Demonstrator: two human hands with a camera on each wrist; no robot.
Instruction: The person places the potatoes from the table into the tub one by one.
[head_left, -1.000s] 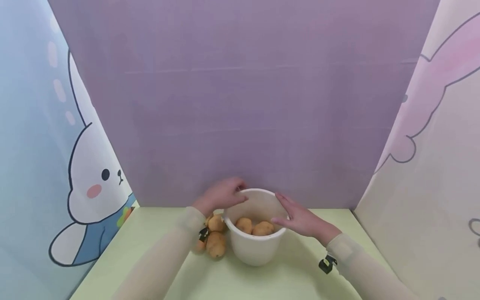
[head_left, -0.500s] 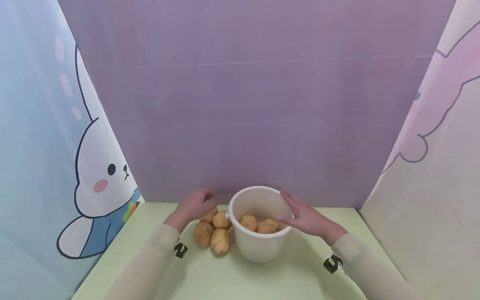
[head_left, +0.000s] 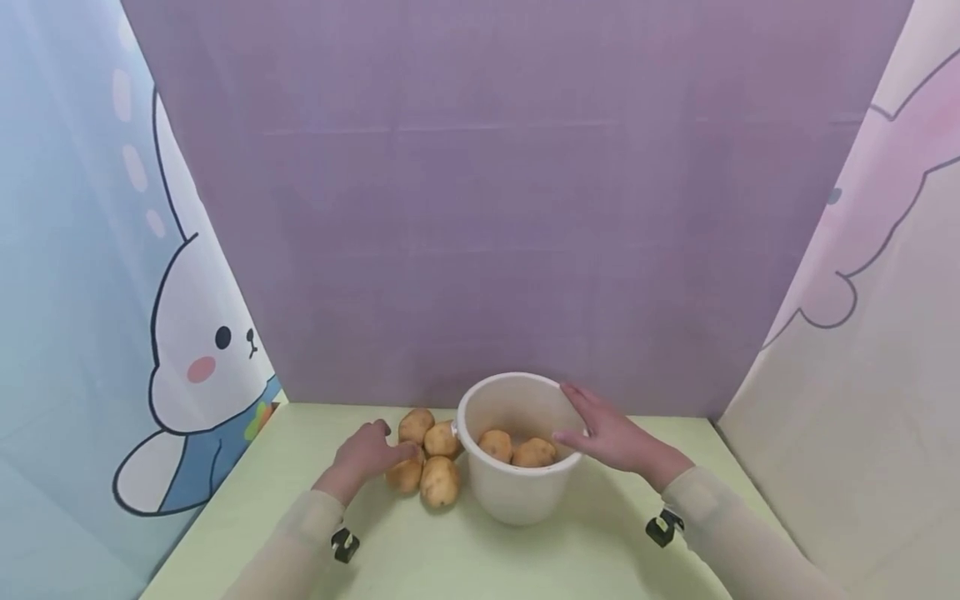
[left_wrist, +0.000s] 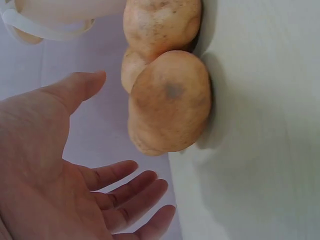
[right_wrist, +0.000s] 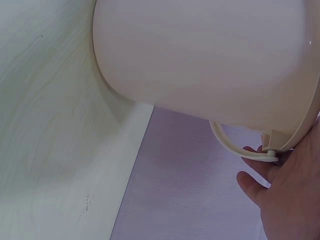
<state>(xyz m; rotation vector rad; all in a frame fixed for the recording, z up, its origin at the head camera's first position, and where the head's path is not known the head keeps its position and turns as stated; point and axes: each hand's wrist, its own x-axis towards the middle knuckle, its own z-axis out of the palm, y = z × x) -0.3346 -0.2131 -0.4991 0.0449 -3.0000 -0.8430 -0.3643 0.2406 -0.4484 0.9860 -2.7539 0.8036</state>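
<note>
Several brown potatoes (head_left: 439, 482) lie in a cluster on the table just left of a white bucket (head_left: 517, 496). My left hand (head_left: 367, 454) is spread at the cluster's left side, its thumb overlapping the nearest potato in the head view. In the left wrist view there is a gap between that hand's fingers and the closest potato (left_wrist: 172, 100), which has a dark spot. My right hand (head_left: 615, 437) holds the bucket's right rim, thumb over the inside. Two potatoes (head_left: 534, 452) show inside the bucket, which stands upright.
The pale green tabletop (head_left: 420, 558) ends at a purple backdrop (head_left: 510, 208) close behind the bucket. Printed cloth panels with cartoon figures (head_left: 195, 358) stand on both sides. A curved white handle (right_wrist: 240, 150) hangs at the bucket's far side.
My left hand has moved from the bucket's left rim leftward and down to the potatoes on the table, uncovering them. The right hand has stayed on the rim.
</note>
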